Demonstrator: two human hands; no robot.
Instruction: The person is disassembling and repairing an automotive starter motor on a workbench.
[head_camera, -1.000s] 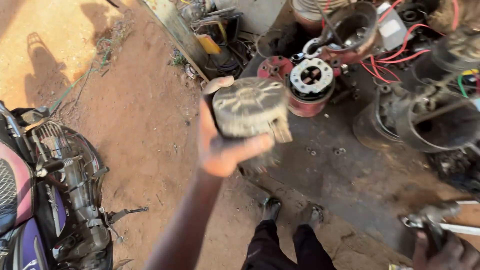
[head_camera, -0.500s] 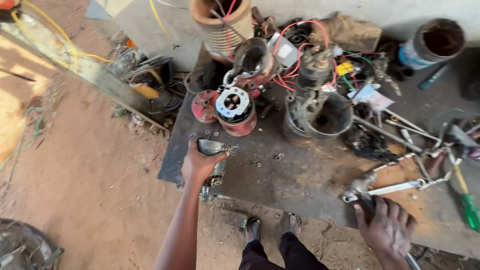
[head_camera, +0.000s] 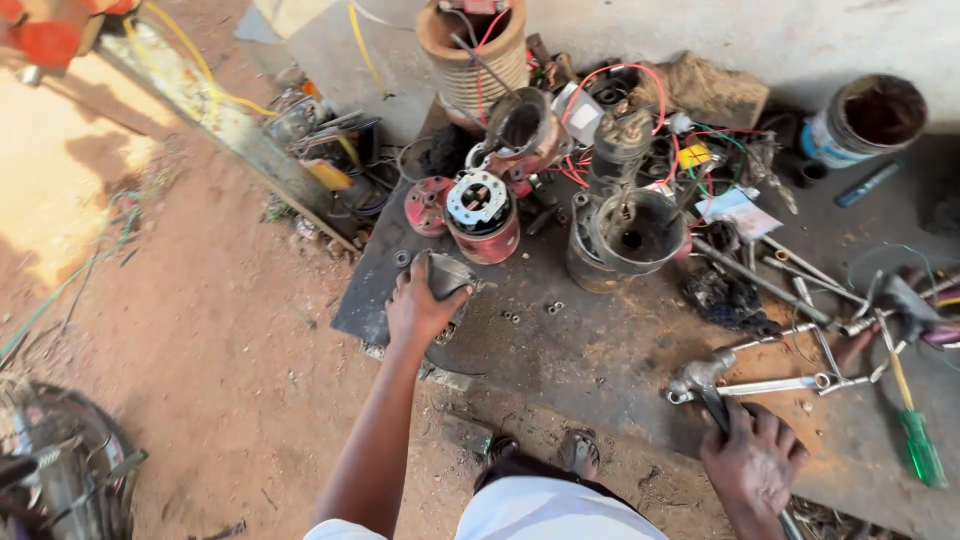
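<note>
My left hand (head_camera: 420, 305) grips a grey metal motor housing (head_camera: 448, 275) and holds it down on the dark slab (head_camera: 580, 350), just in front of a red motor with a white end plate (head_camera: 482, 212). My right hand (head_camera: 755, 465) is closed round the handle of a hammer (head_camera: 705, 385) whose head rests on the slab at the lower right. A grey open motor casing (head_camera: 630, 235) stands in the middle, with red wires behind it.
Spanners (head_camera: 790, 382), rods and a green-handled screwdriver (head_camera: 915, 440) lie at right. A wound coil drum (head_camera: 470, 50) and a bucket (head_camera: 865, 120) stand at the back. Bare red earth lies left, with a motorcycle part (head_camera: 60, 470) at the lower left. My sandalled feet (head_camera: 575, 450) are below.
My left hand has brought the grey housing down from in front of the camera onto the slab. The view has swung right, and my right hand stays on the hammer.
</note>
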